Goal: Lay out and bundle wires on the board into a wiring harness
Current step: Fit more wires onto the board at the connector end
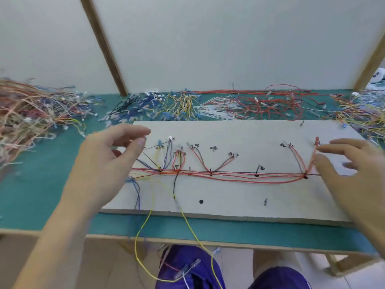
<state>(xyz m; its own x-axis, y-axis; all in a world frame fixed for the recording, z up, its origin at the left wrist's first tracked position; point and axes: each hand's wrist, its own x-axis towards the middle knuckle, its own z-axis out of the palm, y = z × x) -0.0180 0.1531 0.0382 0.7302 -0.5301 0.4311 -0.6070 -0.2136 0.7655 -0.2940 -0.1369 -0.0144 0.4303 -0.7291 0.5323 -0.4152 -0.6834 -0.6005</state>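
Fingers of the left hand are curled, with thumb and forefinger tips close together above the left end of the board; the picture is blurred there, so I cannot tell if they pinch a thin wire or nothing. Fingers of the right hand are stretched out and slightly spread, and the tips lie just beside the red branch that climbs to the upper right label. Whether they press on it is not clear.

The harness lies on the board: a red trunk of several wires runs left to right along the drawn black line, and short branches go up to the written marks. The trunk wires are loose and bow apart in the middle, and I see no ties around them.

Two yellow wires hang over the near edge of the board down to the person's lap. I think this is the main risk: a knee or forearm can catch them and drag the left branches out of place. A push from the right fingertips can also slide the red branch off its mark. The loose wire heaps behind the board lie near, and a strand from there may tangle in.
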